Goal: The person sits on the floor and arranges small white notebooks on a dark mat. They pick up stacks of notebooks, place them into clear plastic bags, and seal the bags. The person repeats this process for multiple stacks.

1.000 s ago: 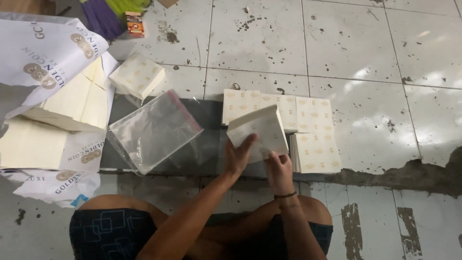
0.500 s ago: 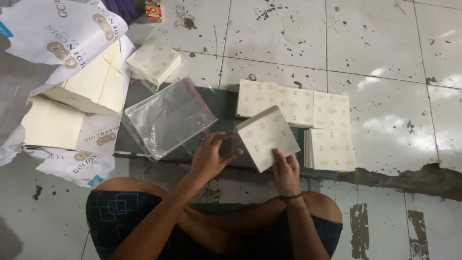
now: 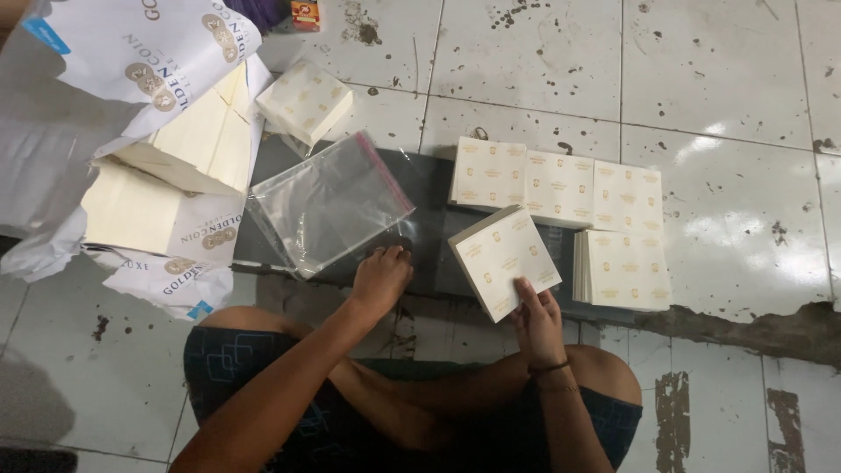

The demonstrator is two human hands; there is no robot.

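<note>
My right hand (image 3: 536, 320) grips the near edge of a thick stack of cream printed paper squares (image 3: 503, 258), holding it tilted above a dark glass pane (image 3: 429, 232) on the floor. My left hand (image 3: 381, 278) rests with curled fingers on the near edge of a pile of clear plastic bags (image 3: 328, 201) that has a pink strip along one side. Beyond the held stack, three more stacks of the same printed squares (image 3: 556, 186) lie in a row, and another stack (image 3: 624, 270) sits to the right.
Torn white wrappers with large stacks of plain cream paper (image 3: 166, 171) lie at the left. A small wrapped bundle of printed squares (image 3: 304, 99) sits behind the bags. The floor is stained white tile (image 3: 727, 79), and my crossed legs (image 3: 280, 385) are in front.
My left hand let go of the stack and moved left to the edge of the plastic bags. My right hand keeps holding the stack, now lower and closer to me.
</note>
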